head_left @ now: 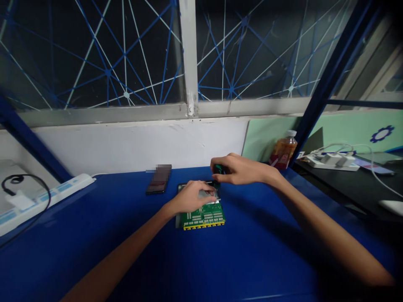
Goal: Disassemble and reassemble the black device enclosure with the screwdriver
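Observation:
A green circuit board with a yellow row of connectors along its near edge lies on the blue table, with a dark frame or casing around its far side. My left hand rests over the far part of the board, thumb and fingers pinched together; what is between them is too small to tell. Just above the far right corner, my right hand is closed around an upright green-and-black screwdriver. Its lower end goes down close to my left fingertips, and its tip is hidden.
A smartphone lies behind and left of the board. On the left is a white power strip with a black cable. A drink bottle stands at the back right. Another power strip sits on the black table beyond the blue post.

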### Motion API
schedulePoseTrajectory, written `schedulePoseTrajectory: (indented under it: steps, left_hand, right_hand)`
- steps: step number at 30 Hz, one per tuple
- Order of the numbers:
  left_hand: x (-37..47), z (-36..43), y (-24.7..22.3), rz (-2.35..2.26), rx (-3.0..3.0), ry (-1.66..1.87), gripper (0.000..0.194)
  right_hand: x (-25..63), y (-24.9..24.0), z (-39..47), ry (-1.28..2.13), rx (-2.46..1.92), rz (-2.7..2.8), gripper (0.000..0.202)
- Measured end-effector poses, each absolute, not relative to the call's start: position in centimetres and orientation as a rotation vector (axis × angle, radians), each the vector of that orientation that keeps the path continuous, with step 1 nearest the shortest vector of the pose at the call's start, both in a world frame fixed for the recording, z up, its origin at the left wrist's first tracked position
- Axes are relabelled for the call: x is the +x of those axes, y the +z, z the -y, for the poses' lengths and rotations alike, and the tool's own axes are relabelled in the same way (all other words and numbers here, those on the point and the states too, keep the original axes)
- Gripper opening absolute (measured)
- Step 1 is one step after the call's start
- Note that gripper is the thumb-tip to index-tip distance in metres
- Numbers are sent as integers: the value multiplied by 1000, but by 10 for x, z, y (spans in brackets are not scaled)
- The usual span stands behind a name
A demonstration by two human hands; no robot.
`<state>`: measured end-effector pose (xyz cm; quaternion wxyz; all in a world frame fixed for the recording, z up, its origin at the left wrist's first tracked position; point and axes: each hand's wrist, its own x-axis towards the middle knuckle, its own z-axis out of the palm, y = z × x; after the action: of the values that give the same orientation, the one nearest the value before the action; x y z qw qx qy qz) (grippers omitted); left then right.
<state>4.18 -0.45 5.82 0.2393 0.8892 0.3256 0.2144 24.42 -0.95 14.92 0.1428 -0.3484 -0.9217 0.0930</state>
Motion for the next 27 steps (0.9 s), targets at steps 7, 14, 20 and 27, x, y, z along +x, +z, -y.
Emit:
schedulePoseTrajectory:
  steps: [7, 14, 20, 27]
  left_hand:
    - [54, 9, 39, -833, 2253, 832, 20]
    - [58, 7, 21, -829, 2233, 1078, 15]
    - [57, 7, 20, -809, 2216, 1107, 14]
    - [55, 6, 20, -780, 2230, 1064, 13]
  right_hand:
    - [244, 157, 14, 302, -1003, 2757, 20]
    - [249, 159, 19, 280, -1274, 2626, 49]
    - [244, 157, 14, 106, -1152, 2640, 39]
    - [243, 159, 16, 197, -1077, 2696, 23]
